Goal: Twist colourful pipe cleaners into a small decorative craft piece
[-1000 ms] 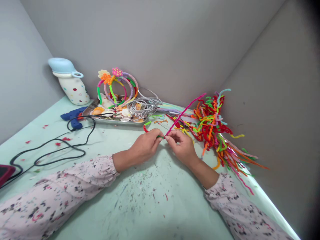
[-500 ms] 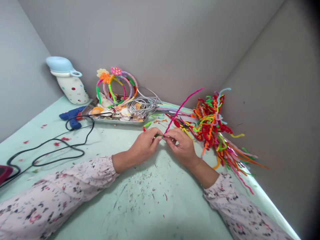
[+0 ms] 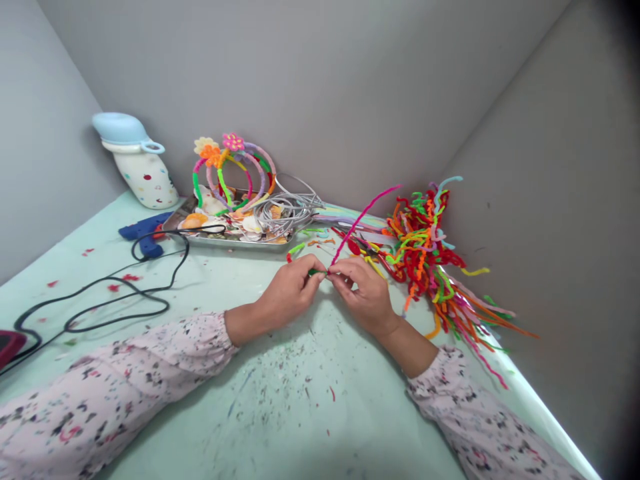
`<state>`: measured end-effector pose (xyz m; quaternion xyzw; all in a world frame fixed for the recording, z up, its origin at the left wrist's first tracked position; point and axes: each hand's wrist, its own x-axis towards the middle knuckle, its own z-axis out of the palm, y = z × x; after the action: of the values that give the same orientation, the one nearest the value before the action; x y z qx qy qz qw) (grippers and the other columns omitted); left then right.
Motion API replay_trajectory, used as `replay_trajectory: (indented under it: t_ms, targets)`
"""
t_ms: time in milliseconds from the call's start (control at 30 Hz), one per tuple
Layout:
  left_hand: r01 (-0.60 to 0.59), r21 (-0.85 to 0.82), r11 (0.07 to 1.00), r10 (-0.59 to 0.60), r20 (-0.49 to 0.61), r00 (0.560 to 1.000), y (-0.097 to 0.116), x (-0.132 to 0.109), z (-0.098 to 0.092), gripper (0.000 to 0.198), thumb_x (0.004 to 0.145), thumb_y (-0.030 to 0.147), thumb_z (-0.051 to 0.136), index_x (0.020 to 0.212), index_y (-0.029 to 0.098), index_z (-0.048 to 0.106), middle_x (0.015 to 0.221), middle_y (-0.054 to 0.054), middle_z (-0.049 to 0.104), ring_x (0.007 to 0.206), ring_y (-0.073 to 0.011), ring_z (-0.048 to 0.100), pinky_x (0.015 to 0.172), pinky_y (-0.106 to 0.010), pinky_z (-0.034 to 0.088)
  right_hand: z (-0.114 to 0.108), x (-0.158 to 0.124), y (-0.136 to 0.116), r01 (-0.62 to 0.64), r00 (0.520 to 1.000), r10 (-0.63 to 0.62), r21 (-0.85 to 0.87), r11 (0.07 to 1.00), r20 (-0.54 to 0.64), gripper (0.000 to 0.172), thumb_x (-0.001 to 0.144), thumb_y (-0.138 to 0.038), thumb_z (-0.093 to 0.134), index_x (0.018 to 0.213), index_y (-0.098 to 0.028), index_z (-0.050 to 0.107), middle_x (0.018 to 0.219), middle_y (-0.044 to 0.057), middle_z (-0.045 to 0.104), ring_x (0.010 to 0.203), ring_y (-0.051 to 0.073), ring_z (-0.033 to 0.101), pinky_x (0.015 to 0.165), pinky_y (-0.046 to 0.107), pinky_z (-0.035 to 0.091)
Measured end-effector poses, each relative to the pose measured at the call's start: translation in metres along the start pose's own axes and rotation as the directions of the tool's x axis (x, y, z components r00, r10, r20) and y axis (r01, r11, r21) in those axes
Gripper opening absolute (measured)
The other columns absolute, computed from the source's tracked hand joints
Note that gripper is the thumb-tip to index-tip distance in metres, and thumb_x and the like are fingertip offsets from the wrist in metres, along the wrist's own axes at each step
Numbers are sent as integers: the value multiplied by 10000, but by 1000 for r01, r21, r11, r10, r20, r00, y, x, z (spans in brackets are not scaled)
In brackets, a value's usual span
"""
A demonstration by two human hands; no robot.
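My left hand (image 3: 289, 291) and my right hand (image 3: 364, 291) meet fingertip to fingertip over the pale green table (image 3: 280, 393). Both pinch where a short green pipe cleaner piece (image 3: 317, 271) joins a long pink pipe cleaner (image 3: 363, 217). The pink one rises up and to the right from my fingers, its free end curving toward a heap of coloured pipe cleaners (image 3: 425, 257) just right of my right hand.
A metal tray (image 3: 235, 241) at the back holds decorated headbands (image 3: 233, 170), bare grey bands (image 3: 287, 210) and small shapes. A blue glue gun (image 3: 143, 232) with a black cord (image 3: 115, 290) lies left. A white spotted jug (image 3: 137, 163) stands in the far left corner. Grey walls close in behind and right.
The pink pipe cleaner's free end has swung slightly left and lower. Both hands stay pinched together at the same spot.
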<state>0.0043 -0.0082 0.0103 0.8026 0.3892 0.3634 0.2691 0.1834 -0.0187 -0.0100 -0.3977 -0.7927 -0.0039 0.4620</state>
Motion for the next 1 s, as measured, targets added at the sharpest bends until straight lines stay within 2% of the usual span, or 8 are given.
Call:
replay_trajectory:
  t_ms: [700, 1000]
  targets:
    - [-29, 3, 1000, 29, 4, 1000, -4, -2, 1, 115, 895, 201, 445, 850, 165, 545, 655, 13, 548, 615, -117, 482, 580, -237, 367, -1, 2, -4, -50, 999, 49, 47, 998, 18, 120, 877, -236, 580, 951, -242, 675, 913, 44, 674, 844, 157, 633, 727, 285, 539]
    - [-2, 11, 1000, 2, 6, 1000, -3, -1, 2, 108, 892, 185, 448, 848, 164, 545, 680, 5, 563, 637, -126, 498, 588, -244, 370, 0, 2, -1, -72, 997, 71, 56, 996, 26, 101, 874, -236, 581, 943, -236, 655, 925, 48, 674, 841, 162, 634, 717, 295, 543]
